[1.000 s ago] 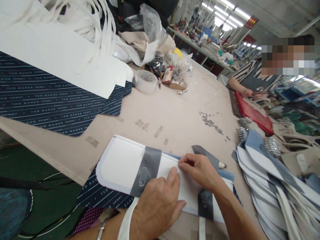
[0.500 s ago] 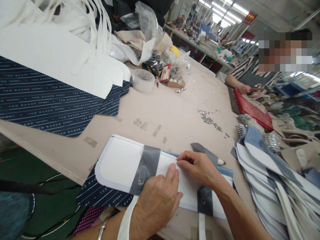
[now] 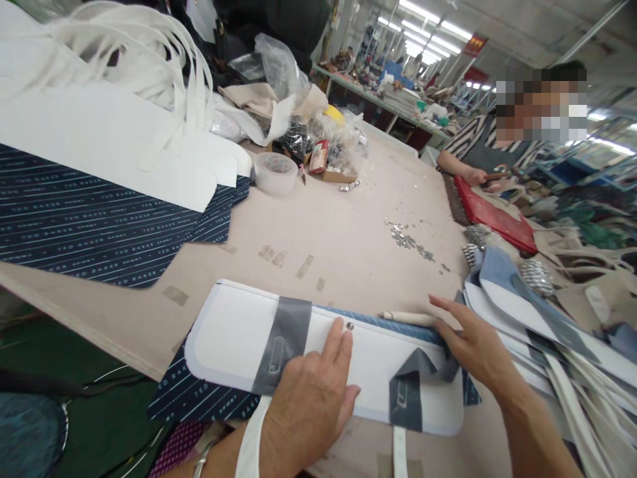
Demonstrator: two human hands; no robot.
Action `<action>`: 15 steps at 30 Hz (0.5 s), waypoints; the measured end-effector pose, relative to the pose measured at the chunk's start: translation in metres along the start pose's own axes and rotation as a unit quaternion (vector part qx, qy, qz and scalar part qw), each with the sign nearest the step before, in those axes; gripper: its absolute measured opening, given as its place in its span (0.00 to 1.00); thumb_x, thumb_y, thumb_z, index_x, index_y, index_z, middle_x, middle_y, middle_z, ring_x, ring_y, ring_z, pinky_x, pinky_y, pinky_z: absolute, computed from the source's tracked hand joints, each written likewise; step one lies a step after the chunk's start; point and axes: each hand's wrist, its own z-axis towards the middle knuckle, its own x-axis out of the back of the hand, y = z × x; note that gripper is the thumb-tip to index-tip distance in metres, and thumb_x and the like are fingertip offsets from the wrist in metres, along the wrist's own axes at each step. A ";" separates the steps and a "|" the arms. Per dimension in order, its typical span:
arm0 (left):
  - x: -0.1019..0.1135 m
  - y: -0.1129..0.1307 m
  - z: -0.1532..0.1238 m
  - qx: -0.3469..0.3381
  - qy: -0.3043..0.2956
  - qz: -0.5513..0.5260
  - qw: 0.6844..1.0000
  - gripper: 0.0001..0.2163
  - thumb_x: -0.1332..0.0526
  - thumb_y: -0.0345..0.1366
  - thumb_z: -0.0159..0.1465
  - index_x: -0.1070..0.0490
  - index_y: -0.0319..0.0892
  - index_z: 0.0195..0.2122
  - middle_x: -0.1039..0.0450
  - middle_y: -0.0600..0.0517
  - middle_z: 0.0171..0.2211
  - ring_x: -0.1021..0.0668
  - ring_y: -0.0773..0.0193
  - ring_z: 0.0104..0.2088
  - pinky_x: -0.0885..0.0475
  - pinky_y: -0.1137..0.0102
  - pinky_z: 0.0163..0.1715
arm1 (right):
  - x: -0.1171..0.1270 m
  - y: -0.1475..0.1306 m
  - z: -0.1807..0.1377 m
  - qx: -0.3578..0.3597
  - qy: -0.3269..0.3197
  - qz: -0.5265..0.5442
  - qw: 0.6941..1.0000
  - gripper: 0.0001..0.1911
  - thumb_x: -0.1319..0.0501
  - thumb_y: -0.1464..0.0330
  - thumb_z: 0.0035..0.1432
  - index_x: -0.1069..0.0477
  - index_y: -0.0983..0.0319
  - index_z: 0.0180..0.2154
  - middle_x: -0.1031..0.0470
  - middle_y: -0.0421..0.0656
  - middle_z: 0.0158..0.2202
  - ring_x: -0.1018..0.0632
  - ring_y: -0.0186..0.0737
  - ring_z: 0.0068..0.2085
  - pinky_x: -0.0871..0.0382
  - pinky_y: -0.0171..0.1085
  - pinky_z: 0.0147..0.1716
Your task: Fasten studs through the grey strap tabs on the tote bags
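A white bag panel [image 3: 233, 318] lies lengthwise before me, with blue fabric showing along its far edge and dark-blue printed fabric [image 3: 229, 405] under it. Two fingertips of my left hand [image 3: 316, 392] press on the panel, fingers stretched out, beside a small round metal piece [image 3: 350, 326]. My right hand [image 3: 472, 345] is off to the right, its fingers apart, close to the end of a cream-coloured stick-like tool [image 3: 405, 318]. One grey strip [image 3: 283, 338] crosses the panel to the left; another grey strip [image 3: 413, 378], with its upper part folded over, lies under my right hand's side.
Small metal pieces [image 3: 408, 242] are scattered on the table [image 3: 318, 232]. A tape roll [image 3: 275, 174] stands near plastic bags. White panels with straps [image 3: 99, 146] are stacked left, more panels [image 3: 517, 338] right. Across the table a person [image 3: 472, 159] handles a red bag [image 3: 492, 216].
My right hand has let go at the panel's far edge and moved right, its fingers opening; a round metal piece now shows there. The right grey strip has folded down.
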 end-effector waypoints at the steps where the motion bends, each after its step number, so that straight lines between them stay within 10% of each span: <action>1: -0.001 0.000 0.000 0.001 0.002 0.001 1.000 0.28 0.44 0.40 0.63 0.45 0.37 0.64 0.51 0.38 0.67 0.20 0.57 0.37 0.22 0.62 0.34 | -0.001 -0.011 -0.001 0.035 0.010 -0.005 0.999 0.21 0.44 0.61 0.58 0.29 0.58 0.52 0.25 0.48 0.51 0.25 0.50 0.51 0.27 0.46 0.44; 8: -0.003 -0.001 -0.001 -0.012 0.008 0.022 1.000 0.24 0.46 0.40 0.65 0.41 0.36 0.61 0.42 0.40 0.64 0.20 0.57 0.35 0.22 0.60 0.32 | -0.021 -0.116 0.000 0.219 -0.144 0.048 0.964 0.16 0.48 0.72 0.65 0.29 0.59 0.50 0.24 0.45 0.40 0.23 0.38 0.40 0.30 0.35 0.42; 15: -0.004 -0.001 -0.001 -0.026 0.013 0.029 0.999 0.24 0.46 0.42 0.65 0.40 0.35 0.60 0.38 0.39 0.62 0.21 0.58 0.33 0.23 0.62 0.30 | -0.042 -0.133 0.010 0.190 -0.206 0.016 0.960 0.11 0.47 0.72 0.64 0.25 0.61 0.38 0.25 0.43 0.34 0.24 0.38 0.35 0.33 0.36 0.37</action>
